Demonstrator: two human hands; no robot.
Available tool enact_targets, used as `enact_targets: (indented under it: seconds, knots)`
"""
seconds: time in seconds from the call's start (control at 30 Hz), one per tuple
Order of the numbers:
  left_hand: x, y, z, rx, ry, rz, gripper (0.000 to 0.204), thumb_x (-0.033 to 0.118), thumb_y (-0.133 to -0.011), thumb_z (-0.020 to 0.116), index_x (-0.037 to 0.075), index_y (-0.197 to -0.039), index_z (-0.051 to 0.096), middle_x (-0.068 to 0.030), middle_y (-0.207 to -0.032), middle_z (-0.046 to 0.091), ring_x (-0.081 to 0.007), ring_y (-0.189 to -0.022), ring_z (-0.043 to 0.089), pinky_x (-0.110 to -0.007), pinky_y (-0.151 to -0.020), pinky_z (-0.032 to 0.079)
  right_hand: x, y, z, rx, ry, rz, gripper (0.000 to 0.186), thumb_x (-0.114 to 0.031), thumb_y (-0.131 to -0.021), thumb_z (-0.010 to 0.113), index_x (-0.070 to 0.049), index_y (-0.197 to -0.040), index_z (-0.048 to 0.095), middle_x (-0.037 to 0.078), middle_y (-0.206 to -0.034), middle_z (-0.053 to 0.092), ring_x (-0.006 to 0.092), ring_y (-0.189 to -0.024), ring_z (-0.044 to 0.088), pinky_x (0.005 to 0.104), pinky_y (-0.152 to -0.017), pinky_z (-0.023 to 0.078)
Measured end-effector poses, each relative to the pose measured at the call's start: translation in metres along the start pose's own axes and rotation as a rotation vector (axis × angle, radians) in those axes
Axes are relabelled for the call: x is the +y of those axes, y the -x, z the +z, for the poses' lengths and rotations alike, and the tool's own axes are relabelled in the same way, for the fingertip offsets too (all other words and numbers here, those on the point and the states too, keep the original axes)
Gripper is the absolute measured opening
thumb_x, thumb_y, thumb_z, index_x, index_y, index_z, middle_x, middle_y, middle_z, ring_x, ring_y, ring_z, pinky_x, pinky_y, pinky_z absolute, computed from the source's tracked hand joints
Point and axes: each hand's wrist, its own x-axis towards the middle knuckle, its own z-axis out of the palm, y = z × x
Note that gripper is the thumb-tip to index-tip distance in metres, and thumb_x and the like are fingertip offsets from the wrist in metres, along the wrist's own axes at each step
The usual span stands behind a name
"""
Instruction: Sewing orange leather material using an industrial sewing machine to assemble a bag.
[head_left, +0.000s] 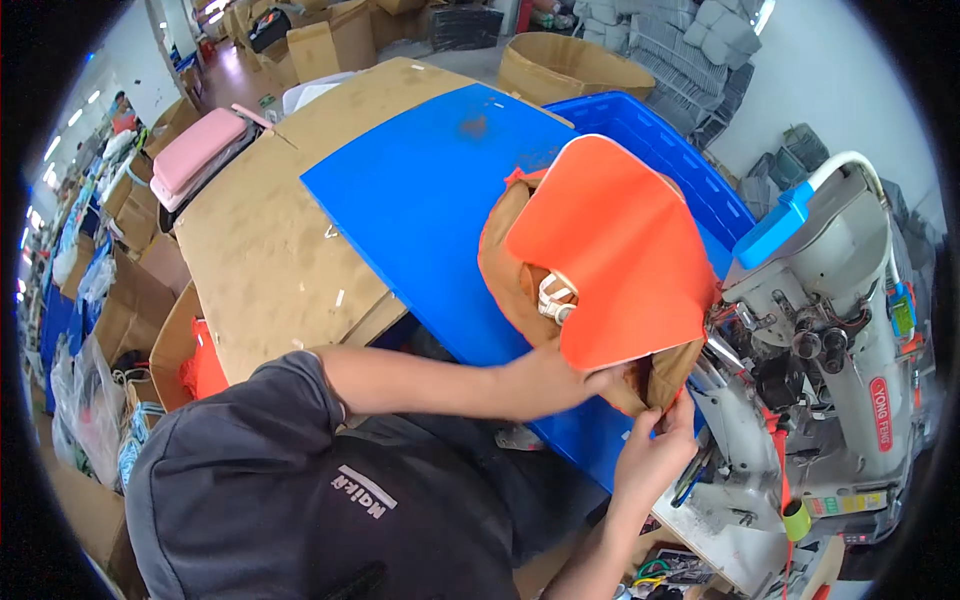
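An orange and brown sewn piece [615, 240], bag-like in shape, lies bunched on the blue tabletop, close to a sewing machine [840, 330]. Its stiff orange panel has a pale edge and lies over the brown fabric. A white plastic buckle [556, 298] shows at the panel's inner curve. My left hand [550, 382] is closed at the panel's lower edge, with its fingertips partly hidden by the piece. At the lower right corner my right hand [655, 445] pinches the brown fabric's edge, beside the machine's needle area.
The blue tabletop [410, 190] adjoins a brown board table [270, 240]. Behind stand a blue crate [650, 130] and a round cardboard bin [570, 65]. A pink padded item [200, 155] sits at the far left. An orange strip [782, 460] hangs by the machine.
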Motion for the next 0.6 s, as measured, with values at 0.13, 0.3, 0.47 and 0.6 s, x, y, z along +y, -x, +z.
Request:
enact_targets:
  seconds: [0.13,0.3,0.47,0.6]
  knots:
    - [-0.002,0.004,-0.045,-0.525,0.03,0.083,0.029,0.013,-0.073,0.062,-0.003,-0.098,0.061,-0.0146,-0.082,0.066,-0.0263,-0.078,0.068,-0.039,-0.062,0.053,0.018,-0.004,-0.003,-0.206,-0.206,0.127,0.044,0.012,-0.083,0.044,0.005,-0.125,0.053,0.012,-0.109,0.068,0.0138,-0.092,0.064,0.0253,-0.077,0.049]
    - [0.016,0.003,-0.091,-0.687,0.261,0.131,0.028,0.02,-0.077,0.063,-0.002,-0.095,0.06,-0.0147,-0.08,0.067,-0.0261,-0.068,0.066,-0.038,-0.057,0.052,0.004,0.009,0.007,-0.169,-0.54,0.008,0.033,-0.003,-0.094,0.053,0.004,-0.127,0.052,0.009,-0.117,0.064,0.0173,-0.107,0.059,0.0307,-0.094,0.044]
    - [0.033,-0.022,-0.069,0.172,-0.016,0.116,0.047,0.028,-0.081,0.06,-0.002,-0.116,0.056,-0.0122,-0.113,0.055,-0.0204,-0.098,0.055,-0.032,-0.078,0.043,0.005,0.013,0.004,-0.122,-0.561,0.086,0.031,-0.007,-0.095,0.052,0.004,-0.124,0.055,0.011,-0.118,0.063,0.0184,-0.109,0.057,0.0329,-0.095,0.044]
    - [0.021,-0.035,-0.069,0.105,0.088,0.094,0.048,0.02,-0.083,0.054,0.0,-0.127,0.052,-0.0054,-0.101,0.055,-0.0187,-0.088,0.053,-0.032,-0.076,0.041,0.003,0.005,-0.002,-0.103,-0.596,0.1,0.026,-0.001,-0.088,0.059,0.005,-0.114,0.056,0.007,-0.099,0.066,0.0128,-0.092,0.06,0.0266,-0.081,0.047]
